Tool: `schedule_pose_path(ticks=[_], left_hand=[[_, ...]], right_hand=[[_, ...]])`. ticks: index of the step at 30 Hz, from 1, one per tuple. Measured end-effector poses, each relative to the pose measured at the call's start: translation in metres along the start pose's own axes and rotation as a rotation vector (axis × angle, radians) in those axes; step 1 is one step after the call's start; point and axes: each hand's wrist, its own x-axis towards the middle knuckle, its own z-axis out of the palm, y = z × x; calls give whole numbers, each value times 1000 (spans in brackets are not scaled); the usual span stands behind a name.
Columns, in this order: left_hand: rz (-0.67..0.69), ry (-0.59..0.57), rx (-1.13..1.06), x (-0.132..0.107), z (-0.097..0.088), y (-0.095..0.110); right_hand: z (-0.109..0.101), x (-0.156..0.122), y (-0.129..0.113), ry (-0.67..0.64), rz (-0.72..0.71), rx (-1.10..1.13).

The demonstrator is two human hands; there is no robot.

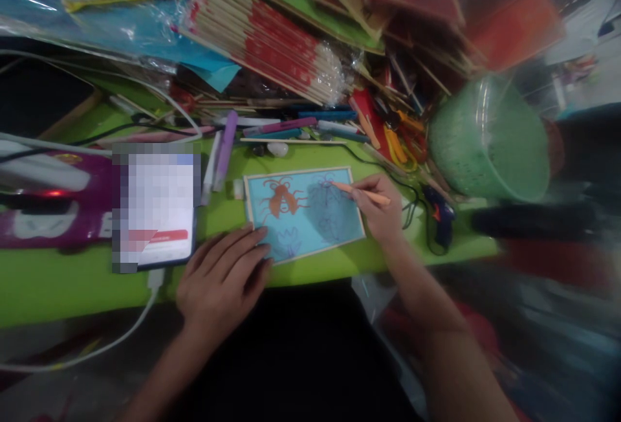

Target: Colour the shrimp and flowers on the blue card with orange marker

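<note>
Thin orange stick (361, 193) (flat blue board (303, 211))

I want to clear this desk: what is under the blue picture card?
The blue picture card lies flat on the green table. The left hand covers its near corner; anything beneath the card is hidden.

Matt blue card (303, 211), wood-rimmed, lies on a smooth green tabletop (72, 279).

The phone (155, 211) lies left of the board (303, 211), the bucket (490, 144) right.
</note>
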Motion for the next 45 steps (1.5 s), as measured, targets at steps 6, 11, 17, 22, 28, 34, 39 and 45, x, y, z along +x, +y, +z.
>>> schedule_pose_path(ticks=[6,11,17,22,28,34,39,45], left_hand=[[-8,5,-14,-1,1,0],[-15,-17,-18,-2,1,0],[10,8,-10,0,0,1],[-9,-7,-16,-1,0,1],[-15,-5,-9,-2,0,1],[-6,4,-13,0,0,0],[-1,-3,-15,0,0,1],[-6,-2,-16,-1,1,0]], right_hand=[[-1,-1,2,-28,6,-25],[-1,0,0,-53,7,-20],[-1,-1,3,-100,29,-8],[-1,-2,8,-121,38,-4],[-1,-2,6,-142,35,5],[0,-2,5,-115,27,0],[0,0,2,-83,19,-10],[0,0,0,-50,6,-27]])
